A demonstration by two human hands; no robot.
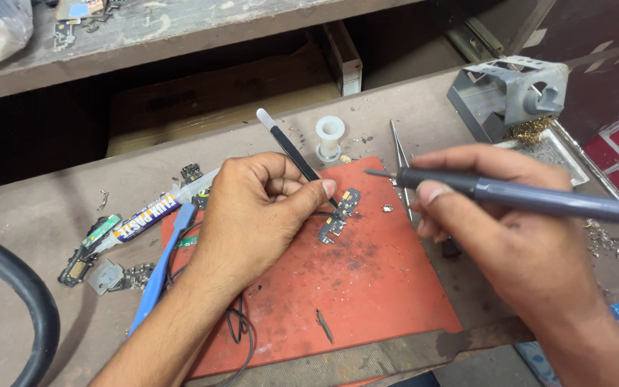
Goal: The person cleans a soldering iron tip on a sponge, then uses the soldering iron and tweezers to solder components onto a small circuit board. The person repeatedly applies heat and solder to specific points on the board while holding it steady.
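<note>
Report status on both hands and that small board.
Left hand pins small circuit board with black tweezers. Right hand holds soldering iron, tip above board. Nothing blocking.

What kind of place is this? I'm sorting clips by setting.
Likely a small electronics repair bench: the right hand holds a soldering iron, the left hand pins a small circuit board with tweezers on a red mat.

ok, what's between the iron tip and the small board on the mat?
Head view: only bare red mat lies between the iron tip and the board. The tip hangs up and right of the board, apart from it.
</note>
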